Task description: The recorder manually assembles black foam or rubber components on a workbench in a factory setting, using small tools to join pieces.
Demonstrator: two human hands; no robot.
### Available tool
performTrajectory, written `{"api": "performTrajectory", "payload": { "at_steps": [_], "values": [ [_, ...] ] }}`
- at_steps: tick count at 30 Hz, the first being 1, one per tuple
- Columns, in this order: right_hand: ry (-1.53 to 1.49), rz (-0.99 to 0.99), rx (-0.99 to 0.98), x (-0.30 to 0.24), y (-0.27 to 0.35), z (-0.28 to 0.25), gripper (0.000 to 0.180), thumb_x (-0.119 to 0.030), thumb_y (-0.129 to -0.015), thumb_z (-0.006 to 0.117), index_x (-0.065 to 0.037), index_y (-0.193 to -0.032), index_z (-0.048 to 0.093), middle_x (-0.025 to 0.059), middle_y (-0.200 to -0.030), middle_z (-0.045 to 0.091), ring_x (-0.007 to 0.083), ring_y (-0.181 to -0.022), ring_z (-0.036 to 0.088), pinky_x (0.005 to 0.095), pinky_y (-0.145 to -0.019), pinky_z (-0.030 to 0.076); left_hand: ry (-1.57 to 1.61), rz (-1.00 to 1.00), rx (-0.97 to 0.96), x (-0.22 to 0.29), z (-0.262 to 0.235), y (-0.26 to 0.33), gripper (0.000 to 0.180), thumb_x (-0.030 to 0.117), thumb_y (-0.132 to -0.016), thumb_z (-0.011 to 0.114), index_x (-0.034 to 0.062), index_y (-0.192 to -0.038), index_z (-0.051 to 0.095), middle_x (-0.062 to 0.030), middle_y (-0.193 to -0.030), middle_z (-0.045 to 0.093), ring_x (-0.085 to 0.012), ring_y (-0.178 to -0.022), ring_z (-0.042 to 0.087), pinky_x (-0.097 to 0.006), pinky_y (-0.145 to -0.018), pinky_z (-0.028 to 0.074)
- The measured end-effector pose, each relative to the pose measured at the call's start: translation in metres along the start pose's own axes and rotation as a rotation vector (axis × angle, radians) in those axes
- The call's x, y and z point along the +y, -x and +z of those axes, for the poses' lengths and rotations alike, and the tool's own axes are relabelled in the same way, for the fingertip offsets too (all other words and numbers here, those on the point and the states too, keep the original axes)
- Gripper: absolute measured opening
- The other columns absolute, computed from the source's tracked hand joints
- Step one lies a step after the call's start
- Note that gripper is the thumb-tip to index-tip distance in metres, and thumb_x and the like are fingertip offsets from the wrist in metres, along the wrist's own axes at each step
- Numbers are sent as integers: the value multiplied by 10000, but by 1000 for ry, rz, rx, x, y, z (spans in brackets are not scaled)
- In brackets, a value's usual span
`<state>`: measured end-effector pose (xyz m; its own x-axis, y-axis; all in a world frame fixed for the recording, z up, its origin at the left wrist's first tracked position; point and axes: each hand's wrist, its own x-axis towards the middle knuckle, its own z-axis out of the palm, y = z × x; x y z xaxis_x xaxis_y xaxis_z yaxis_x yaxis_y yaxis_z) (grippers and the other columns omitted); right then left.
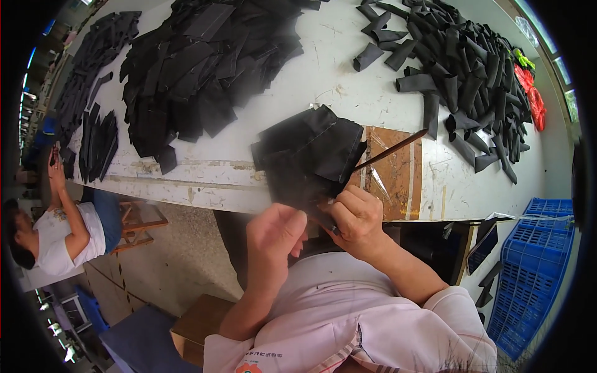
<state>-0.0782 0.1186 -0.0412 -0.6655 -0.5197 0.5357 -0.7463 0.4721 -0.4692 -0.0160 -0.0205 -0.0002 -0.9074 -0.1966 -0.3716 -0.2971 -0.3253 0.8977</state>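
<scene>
My left hand (277, 235) is closed in a pinch at the table's front edge, fingers curled in. Beside it, my right hand (359, 216) is closed too, thumb and fingers pressed together. Between them is a black fabric piece (319, 216), pinched by both hands and partly hidden by the fingers. Just beyond lies a small stack of black fabric pieces (311, 146) with pale stitch lines. A thin brown stick (395, 150) slants out from near my right hand over a brown board (398, 186) taped to the table.
A large heap of flat black pieces (205, 68) covers the table's far left. Rolled black fabric tubes (466, 68) pile up at the far right, near a red plastic bag (530, 93). Blue crates (532, 273) stand at the right. Another person (68, 230) sits at the left.
</scene>
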Motion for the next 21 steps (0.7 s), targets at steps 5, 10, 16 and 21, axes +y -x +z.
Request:
{"api": "performTrajectory", "payload": {
  "at_steps": [5,10,16,21],
  "values": [
    [62,-79,-28,0,-2,1,173,-105,-431,552,-79,-526,410,39,-570,379,194,-533,432,302,-427,362,90,-108,2,-1,-9,0,99,112,-792,518,17,-765,525,-44,-595,514,-66,-432,409,-180,-386,313],
    [73,-86,-43,-3,0,2,197,-89,-477,597,-74,-534,409,40,-565,376,196,-524,437,309,-432,369,37,134,224,-1,1,-5,96,64,-775,540,-6,-835,566,-27,-631,529,-38,-463,396,-160,-411,305],
    [-645,369,-222,-13,-3,-7,260,-173,-654,709,8,-754,552,75,-679,514,227,-585,524,301,-495,421,-231,122,-81,-4,-21,-8,90,20,-790,541,-3,-875,561,3,-651,518,-39,-545,438,-177,-495,354],
    [-805,523,-203,-11,3,-10,241,-137,-703,679,35,-817,553,68,-683,515,179,-565,512,274,-511,418,-431,326,-126,-10,-25,-12,31,23,-805,519,-6,-805,530,-24,-695,524,-60,-561,454,-193,-511,370]
  ]
}}
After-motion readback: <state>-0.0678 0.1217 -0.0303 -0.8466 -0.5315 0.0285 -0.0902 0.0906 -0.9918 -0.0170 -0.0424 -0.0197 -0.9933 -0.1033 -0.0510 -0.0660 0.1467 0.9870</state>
